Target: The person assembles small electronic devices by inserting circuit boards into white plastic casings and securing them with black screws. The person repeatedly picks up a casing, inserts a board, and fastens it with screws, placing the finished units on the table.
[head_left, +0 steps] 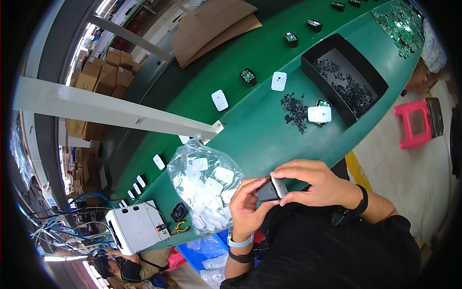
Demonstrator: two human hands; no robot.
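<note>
1. Workpiece: black housing (pixel 267 191) with white cover (pixel 279 187) against its right end, held over the near edge of the green table (pixel 255 142). Can't tell if the cover is fully seated.
2. Left hand (pixel 248 204): curled round the housing from the left, fingers on its far side, thumb on the near side.
3. Right hand (pixel 313 184): pinching the white cover from the right, fingers along the far edge, thumb at the near edge.
4. Left of the hands: clear plastic bag (pixel 182 169) holding many white covers. Further left, pliers (pixel 180 227) with yellow handles, beside a white machine (pixel 139 226).
5. Far right of the hands: loose pile of small black parts (pixel 293 111), another white cover (pixel 319 114) lying over a green board, then a black open box (pixel 358 58) with more small parts in it.
6. Far right end of table: heap of green circuit boards (pixel 402 29).
7. Far side: green belt (pixel 192 79) carrying spaced-out units, including an open black housing (pixel 248 76) with a board inside.
8. Right, on floor: pink stool (pixel 414 125).
</note>
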